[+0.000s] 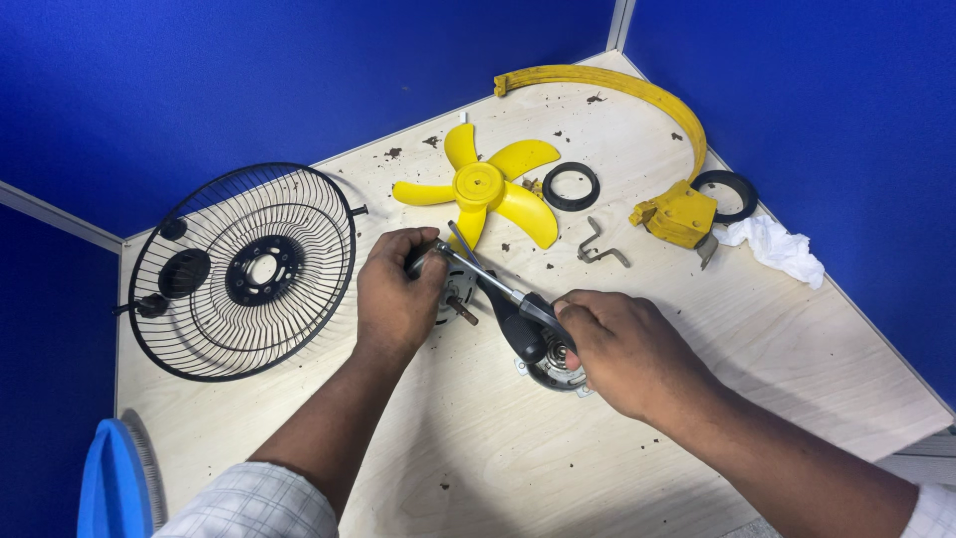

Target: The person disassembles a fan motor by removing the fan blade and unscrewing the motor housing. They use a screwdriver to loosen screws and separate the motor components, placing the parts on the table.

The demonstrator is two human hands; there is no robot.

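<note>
My left hand [396, 297] grips a small metal fan motor part [456, 299] with a short shaft sticking out toward the right. My right hand [619, 349] holds a black-handled tool [518, 317] whose metal shank [476, 267] runs up to the part under my left fingers. Beneath my right hand lies a round metal motor housing [554, 371], partly hidden. Both hands work near the middle of the pale wooden table [697, 329].
A yellow fan blade [480, 187] lies just beyond the hands. A black wire fan grille [244, 271] sits at the left. A black ring [571, 186], bent metal bracket [597, 247], yellow curved stand [657, 120], second black ring [727, 195] and white tissue [777, 247] lie right. A blue object [110, 488] is bottom left.
</note>
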